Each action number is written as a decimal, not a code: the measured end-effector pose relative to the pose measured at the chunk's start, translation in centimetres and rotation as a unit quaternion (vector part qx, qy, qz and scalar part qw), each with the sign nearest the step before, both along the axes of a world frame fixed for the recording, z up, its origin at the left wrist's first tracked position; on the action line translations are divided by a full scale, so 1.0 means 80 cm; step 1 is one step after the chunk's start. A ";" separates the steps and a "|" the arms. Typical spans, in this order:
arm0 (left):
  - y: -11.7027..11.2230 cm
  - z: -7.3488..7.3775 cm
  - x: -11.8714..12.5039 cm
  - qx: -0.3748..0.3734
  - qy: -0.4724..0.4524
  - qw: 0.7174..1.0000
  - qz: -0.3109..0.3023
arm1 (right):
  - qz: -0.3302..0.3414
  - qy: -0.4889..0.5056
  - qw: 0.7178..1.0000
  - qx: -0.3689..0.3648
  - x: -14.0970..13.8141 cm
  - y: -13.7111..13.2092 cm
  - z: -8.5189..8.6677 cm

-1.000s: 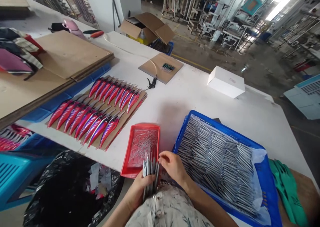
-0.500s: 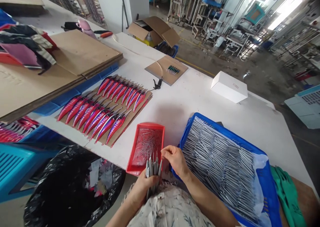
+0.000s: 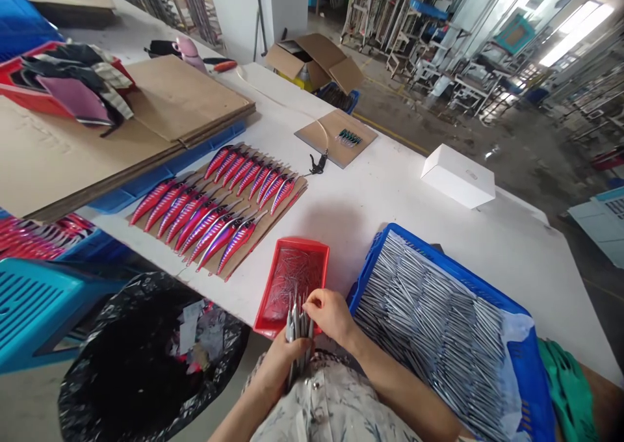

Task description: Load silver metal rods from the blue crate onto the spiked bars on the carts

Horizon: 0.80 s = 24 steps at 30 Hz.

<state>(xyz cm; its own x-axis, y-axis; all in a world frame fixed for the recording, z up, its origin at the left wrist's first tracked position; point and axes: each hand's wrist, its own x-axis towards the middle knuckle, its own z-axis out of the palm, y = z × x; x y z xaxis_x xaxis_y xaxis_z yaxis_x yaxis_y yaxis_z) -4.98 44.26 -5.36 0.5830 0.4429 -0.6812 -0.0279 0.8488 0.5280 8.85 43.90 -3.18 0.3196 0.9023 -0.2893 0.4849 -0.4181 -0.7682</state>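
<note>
My left hand (image 3: 283, 361) is wrapped round a bundle of slim grey metal lure bodies (image 3: 299, 325), held upright with thin wires sticking up from their tips. At the top right of that bundle, my right hand (image 3: 331, 313) is closed in a pinch; whatever is between its fingertips is too small to make out. Just beyond both hands stands a red tray (image 3: 324, 261) with many fine wire pieces (image 3: 298, 270) in it. To the right, a blue crate (image 3: 461, 268) lined with white sheet holds rows of similar slim metal pieces (image 3: 429, 318).
Red and purple fishing lures (image 3: 209, 234) lie in two rows on cardboard at the left. A black-bagged bin (image 3: 121, 364) and a turquoise stool (image 3: 34, 305) stand below the table edge. A white box (image 3: 458, 175), an air gun (image 3: 318, 163) and green gloves (image 3: 568, 383) lie around.
My right hand has moved a little left, closer over the wire tips of the bundle. The left hand keeps its grip. The whole view has shifted slightly.
</note>
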 end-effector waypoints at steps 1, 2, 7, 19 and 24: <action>0.000 0.002 0.000 0.000 0.001 1.000 -0.001 | -0.013 0.000 1.000 0.006 0.000 0.003 0.000; 0.000 0.003 0.000 -0.001 0.001 1.000 -0.004 | -0.029 0.004 0.999 0.013 0.003 0.007 0.000; 0.001 0.008 0.000 -0.017 -0.008 1.000 -0.015 | -0.133 0.056 0.987 0.068 0.046 0.030 0.008; 0.004 -0.007 0.004 0.066 0.055 0.996 -0.033 | -0.086 0.151 0.985 -0.022 0.000 -0.004 -0.022; 0.005 0.000 0.006 0.071 0.066 0.994 -0.048 | -0.145 0.144 0.979 0.011 0.016 0.007 -0.014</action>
